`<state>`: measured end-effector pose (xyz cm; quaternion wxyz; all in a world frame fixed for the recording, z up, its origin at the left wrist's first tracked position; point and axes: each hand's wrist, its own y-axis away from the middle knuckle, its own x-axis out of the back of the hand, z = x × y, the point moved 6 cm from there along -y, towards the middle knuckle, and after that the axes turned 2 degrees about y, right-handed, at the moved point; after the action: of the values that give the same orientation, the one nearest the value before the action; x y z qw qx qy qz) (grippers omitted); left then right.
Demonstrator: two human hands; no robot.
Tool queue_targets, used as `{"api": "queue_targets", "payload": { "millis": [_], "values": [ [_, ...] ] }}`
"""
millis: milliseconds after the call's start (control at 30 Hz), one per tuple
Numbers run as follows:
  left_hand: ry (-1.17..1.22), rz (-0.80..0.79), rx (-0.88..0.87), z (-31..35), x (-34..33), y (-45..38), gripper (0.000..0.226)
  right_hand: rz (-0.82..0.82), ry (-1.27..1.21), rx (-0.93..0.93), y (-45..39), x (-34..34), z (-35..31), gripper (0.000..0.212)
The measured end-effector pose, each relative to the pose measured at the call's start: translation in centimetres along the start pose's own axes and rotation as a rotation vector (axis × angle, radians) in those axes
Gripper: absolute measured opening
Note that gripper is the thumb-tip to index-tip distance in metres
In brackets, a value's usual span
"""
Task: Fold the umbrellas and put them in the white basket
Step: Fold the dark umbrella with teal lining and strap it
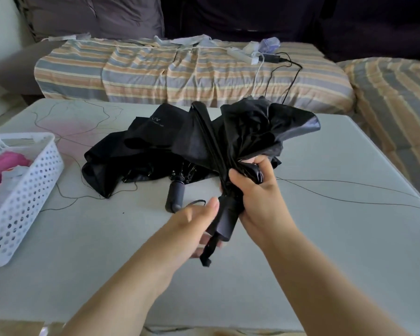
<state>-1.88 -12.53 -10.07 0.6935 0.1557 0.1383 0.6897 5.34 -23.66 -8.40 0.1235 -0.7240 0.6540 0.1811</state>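
Note:
I hold a black umbrella (247,132) above the table, its loose canopy fanning away from me. My right hand (257,192) grips the gathered fabric just above the handle. My left hand (199,221) is around the handle's lower part, where the black wrist strap (210,248) hangs down. A second black umbrella (136,154) lies collapsed and unrolled on the table behind, its handle (175,196) pointing toward me. The white perforated basket (22,200) stands at the left edge and holds a pink and white umbrella (4,169).
The pale table (325,226) carries thin dark marbling lines. Behind it is a sofa with a striped cover (180,71), on which lie a white power strip (240,54), cables and a small lilac object. A dark cushion leans at the back left.

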Motion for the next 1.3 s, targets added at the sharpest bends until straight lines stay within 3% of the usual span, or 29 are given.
{"api": "queue_targets", "payload": {
  "millis": [100,200,433,567,700,867,1167,1300],
  "values": [
    [0.059,-0.144,-0.034,0.3,-2.2,0.6,0.057,0.002,0.065,0.047,0.2,0.1,-0.7,0.035],
    [-0.115,-0.067,-0.158,0.7,-2.3,0.7,0.037,-0.039,0.111,0.084,0.4,0.0,-1.8,0.039],
    [-0.438,0.162,-0.345,2.0,-2.4,1.3,0.025,-0.159,0.18,0.065,0.8,0.0,-2.8,0.044],
    [-0.546,0.239,-0.416,2.2,-2.6,1.5,0.024,-0.098,0.243,0.101,1.1,0.3,-2.9,0.039],
    [-0.669,0.285,-0.482,2.1,-3.3,1.5,0.027,0.034,0.293,0.102,1.4,1.0,-2.4,0.05],
    [-0.768,0.303,-0.517,2.0,-3.5,1.2,0.028,0.126,0.149,0.039,1.3,1.4,-1.9,0.039],
    [-0.711,0.289,-0.585,2.0,-2.7,1.2,0.03,0.085,-0.143,-0.062,1.4,0.8,-1.8,0.028],
    [-0.771,0.331,-0.616,2.1,-2.6,1.5,0.033,0.055,-0.046,-0.083,1.4,0.9,-2.2,0.026]
  ]
}}
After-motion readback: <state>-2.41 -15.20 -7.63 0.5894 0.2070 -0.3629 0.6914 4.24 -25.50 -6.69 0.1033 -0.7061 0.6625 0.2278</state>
